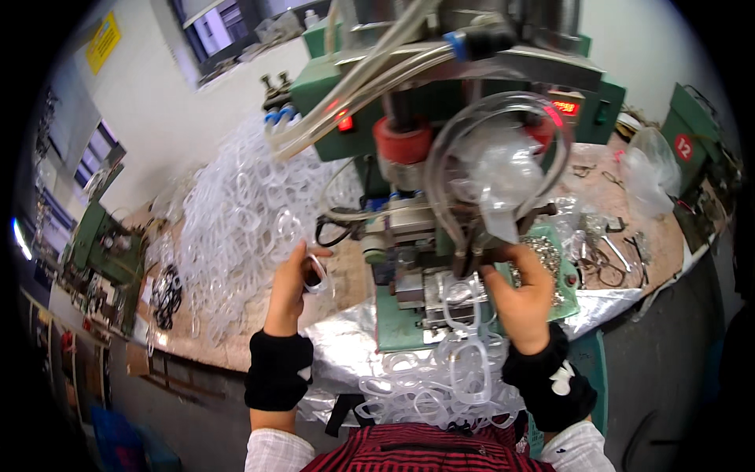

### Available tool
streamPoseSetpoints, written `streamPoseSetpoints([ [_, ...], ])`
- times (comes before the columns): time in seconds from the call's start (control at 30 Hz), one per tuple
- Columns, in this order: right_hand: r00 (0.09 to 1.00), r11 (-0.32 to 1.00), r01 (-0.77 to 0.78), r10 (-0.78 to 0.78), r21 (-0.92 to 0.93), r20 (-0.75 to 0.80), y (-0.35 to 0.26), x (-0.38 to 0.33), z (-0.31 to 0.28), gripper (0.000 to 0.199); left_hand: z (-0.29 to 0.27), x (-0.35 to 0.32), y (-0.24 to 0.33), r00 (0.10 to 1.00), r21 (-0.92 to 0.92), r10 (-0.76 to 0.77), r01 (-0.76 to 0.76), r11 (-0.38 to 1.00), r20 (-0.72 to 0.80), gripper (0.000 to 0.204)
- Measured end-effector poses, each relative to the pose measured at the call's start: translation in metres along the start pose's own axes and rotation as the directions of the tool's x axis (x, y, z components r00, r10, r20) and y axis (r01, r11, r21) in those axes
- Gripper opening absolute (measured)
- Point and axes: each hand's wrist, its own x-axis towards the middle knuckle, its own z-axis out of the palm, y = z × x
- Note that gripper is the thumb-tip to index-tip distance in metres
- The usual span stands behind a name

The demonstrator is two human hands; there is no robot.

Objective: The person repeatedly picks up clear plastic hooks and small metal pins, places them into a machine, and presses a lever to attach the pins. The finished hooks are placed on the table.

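- Pinched between your left hand [292,277] thumb and fingers: a clear plastic frame piece [316,274], held up just left of the green machine [409,102]. Fingers closed on it.
- Your right hand [523,295] curls around something at the machine's work bed, beside a tray of small silvery metal parts [546,256]; what it grips is hidden, so you cannot tell whether it is clamped on a part.
- Both wrists wear black knit cuffs [277,370] over checked sleeves.
- Frame pieces: transparent, glossy, rounded loops. A loose pile of clear frames [440,385] lies just below your right hand, spilling toward your lap; one more sits on the machine's metal fixture [444,295].
- Signs and packages: a yellow rectangular sign [104,41] on the far left wall; a round red label [683,146] on a green cabinet at right; red lit displays [566,108] on the machine front; a crumpled clear plastic bag [503,169] hanging inside a hose loop, another clear bag [653,169] on the bench at right.
- Materials: painted green metal body, red cylinder [403,141], translucent hoses [370,79] overhead, crinkled silver foil sheet [346,346] under the machine.
- Left of you, a big heap of clear frames [236,212] covers the brown bench [664,236].
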Motion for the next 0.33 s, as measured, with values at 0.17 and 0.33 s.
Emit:
streamPoseSetpoints([
  [0.17,0.980,0.961,-0.179,0.193,0.212,-0.046,-0.015,-0.010,0.014,0.042,0.062,-0.051,-0.014,0.947,-0.672,-0.182,0.317,0.669,0.266,0.031],
  [0.33,0.963,0.906,-0.270,0.257,0.325,0.084,-0.017,-0.006,0.011,0.057,0.132,-0.091,0.065,0.754,-0.370,0.641,-0.559,0.741,0.143,0.035],
])
